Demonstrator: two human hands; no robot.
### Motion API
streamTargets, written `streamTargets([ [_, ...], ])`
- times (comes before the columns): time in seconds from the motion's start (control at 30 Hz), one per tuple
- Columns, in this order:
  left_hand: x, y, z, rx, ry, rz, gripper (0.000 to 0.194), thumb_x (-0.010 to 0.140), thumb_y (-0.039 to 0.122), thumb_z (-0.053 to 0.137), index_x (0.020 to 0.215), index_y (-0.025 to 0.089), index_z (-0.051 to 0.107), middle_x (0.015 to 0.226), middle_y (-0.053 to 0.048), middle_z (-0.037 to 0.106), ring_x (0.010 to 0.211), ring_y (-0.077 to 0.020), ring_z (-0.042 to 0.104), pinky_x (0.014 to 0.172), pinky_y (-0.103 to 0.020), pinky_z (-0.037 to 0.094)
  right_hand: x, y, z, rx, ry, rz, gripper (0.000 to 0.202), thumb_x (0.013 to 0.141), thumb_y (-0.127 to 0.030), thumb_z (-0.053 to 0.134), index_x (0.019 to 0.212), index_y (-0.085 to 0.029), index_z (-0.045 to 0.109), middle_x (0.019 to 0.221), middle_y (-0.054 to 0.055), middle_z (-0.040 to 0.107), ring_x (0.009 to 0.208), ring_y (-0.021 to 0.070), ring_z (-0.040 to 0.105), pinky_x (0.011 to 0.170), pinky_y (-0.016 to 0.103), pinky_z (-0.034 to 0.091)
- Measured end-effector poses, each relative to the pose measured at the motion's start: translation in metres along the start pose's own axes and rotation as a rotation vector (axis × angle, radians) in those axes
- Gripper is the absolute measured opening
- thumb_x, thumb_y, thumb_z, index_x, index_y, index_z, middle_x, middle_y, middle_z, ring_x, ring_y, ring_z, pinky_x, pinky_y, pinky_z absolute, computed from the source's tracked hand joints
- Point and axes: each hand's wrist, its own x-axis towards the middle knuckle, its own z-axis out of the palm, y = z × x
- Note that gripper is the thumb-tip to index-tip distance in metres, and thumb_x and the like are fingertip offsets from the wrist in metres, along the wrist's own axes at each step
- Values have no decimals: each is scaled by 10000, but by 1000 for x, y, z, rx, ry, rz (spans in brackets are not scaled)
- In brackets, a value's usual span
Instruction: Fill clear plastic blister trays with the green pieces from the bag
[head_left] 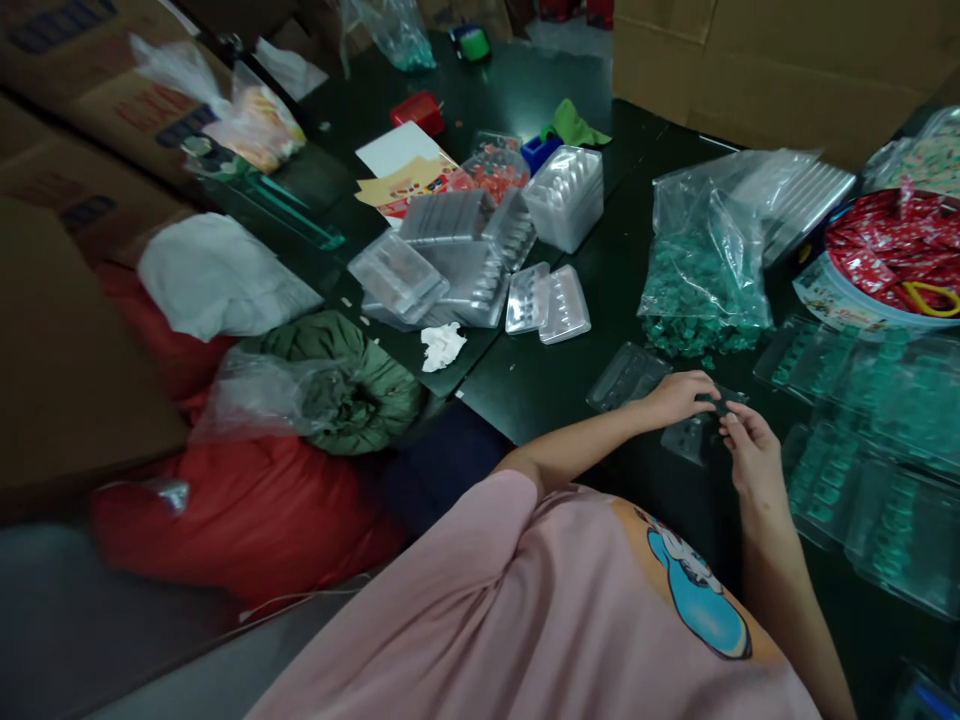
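Note:
My left hand [681, 396] and my right hand [750, 440] meet over the table's near edge, fingertips pinched together. Between them is a small dark piece [721, 407], too small to name its kind. Below the fingers lies a clear plastic case [686, 440], partly hidden by my hands. Another clear plastic tray [627, 374] rests just left of my left hand. Beyond the hands sits a clear bag of small green plastic pieces [701, 290], some spilling at its mouth. To the right, clear cases holding rows of green pieces [889, 400] are laid out.
Stacked clear cases [457, 250] and an upright stack of cases [568, 200] stand mid-table. A round tub [840, 295] of red wrappers with yellow-handled scissors [930, 298] is at right. Cardboard boxes [780, 70] border the table. A red garment [255, 520] lies at left.

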Motion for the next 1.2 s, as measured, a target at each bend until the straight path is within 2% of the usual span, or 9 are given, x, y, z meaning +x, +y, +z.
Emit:
streamTargets([
  [0.23, 3, -2, 1, 41, -12, -30, 191, 855, 204, 659, 1015, 118, 718, 1100, -128, 640, 1037, -197, 622, 909, -273, 465, 2, 7, -2, -14, -24, -30, 416, 692, -422, 781, 1038, -205, 699, 793, -19, 607, 660, 79, 523, 610, 215, 393],
  [0.37, -3, -3, -3, 57, -22, -46, 184, 863, 198, 652, 1029, 151, 716, 1142, -105, 634, 1059, -182, 626, 934, -269, 467, 4, 12, -6, -14, -16, -20, 418, 694, -429, 780, 1040, -210, 698, 813, -15, 624, 677, 79, 538, 636, 215, 412],
  [0.53, -9, -7, -2, 34, 13, 40, 218, 896, 268, 622, 1065, 167, 717, 1144, -101, 661, 1081, -180, 632, 954, -282, 469, 3, 12, -2, -10, -2, -58, 415, 692, -445, 772, 1020, -204, 692, 815, -11, 634, 671, 84, 535, 624, 221, 413],
  [0.63, -10, -11, -1, 86, -19, 54, 200, 864, 247, 665, 1031, 156, 729, 1073, -103, 691, 1024, -184, 656, 915, -280, 489, 1, 11, 0, -37, -11, -79, 405, 712, -449, 747, 1026, -201, 683, 795, -17, 623, 657, 88, 529, 628, 230, 416],
  [0.97, -8, -21, -8, 73, 62, 147, 221, 883, 219, 629, 1069, 152, 729, 1056, -111, 713, 999, -185, 674, 923, -317, 525, 5, 6, 1, 1, -22, -108, 351, 744, -445, 700, 1003, -210, 665, 785, -23, 613, 670, 102, 522, 648, 244, 435],
  [1.2, -4, -16, -5, 211, -12, 122, 227, 869, 220, 650, 1081, 180, 722, 1052, -91, 699, 1000, -188, 663, 904, -306, 522, 6, 9, 0, -24, -41, -150, 305, 780, -415, 660, 1005, -208, 659, 788, -25, 611, 669, 103, 533, 665, 251, 460],
])
